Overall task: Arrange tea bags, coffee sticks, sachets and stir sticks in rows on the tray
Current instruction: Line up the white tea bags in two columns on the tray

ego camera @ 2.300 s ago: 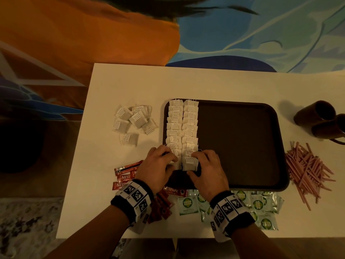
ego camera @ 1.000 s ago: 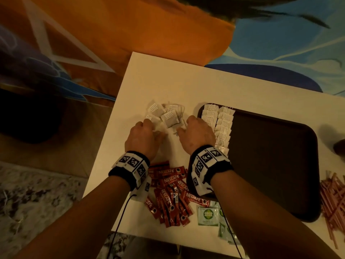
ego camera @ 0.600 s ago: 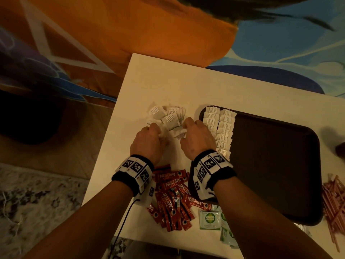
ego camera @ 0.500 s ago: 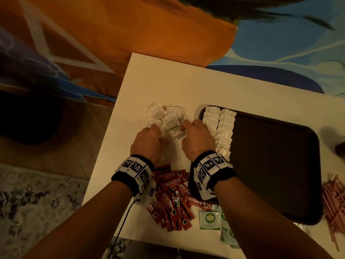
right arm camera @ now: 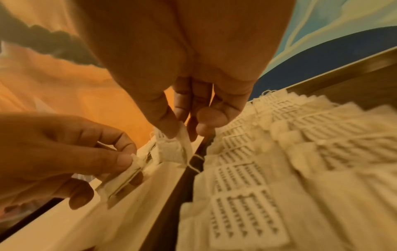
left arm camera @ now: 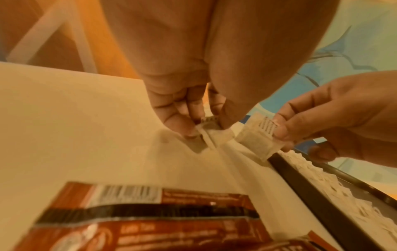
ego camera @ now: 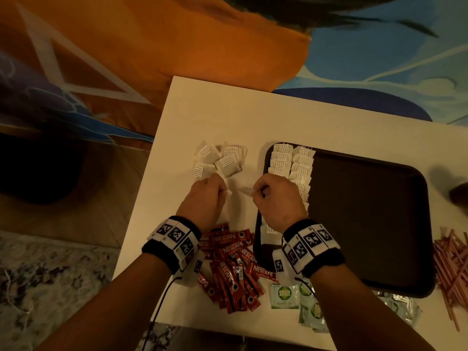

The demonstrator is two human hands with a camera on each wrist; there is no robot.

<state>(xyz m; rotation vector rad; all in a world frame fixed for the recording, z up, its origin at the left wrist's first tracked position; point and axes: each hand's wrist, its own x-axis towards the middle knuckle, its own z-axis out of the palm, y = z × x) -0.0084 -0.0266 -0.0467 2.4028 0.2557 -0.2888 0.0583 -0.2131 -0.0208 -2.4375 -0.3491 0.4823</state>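
I see 2 neat rows of white paper tea bags [ego camera: 291, 163] at the left end of the dark brown plastic tray [ego camera: 367, 224]; red coffee sticks [ego camera: 233, 264], green sachets [ego camera: 283, 296] and pink stir sticks [ego camera: 450, 269] lie loose around it.

We see bare tray [ego camera: 367, 224] floor open at three o'clock of the two tea bag rows [ego camera: 291, 165]. Loose bags [ego camera: 220, 160] crowd twelve o'clock of our hands, coffee sticks [ego camera: 233, 264] block six, stir sticks [ego camera: 450, 269] line the tray's right.
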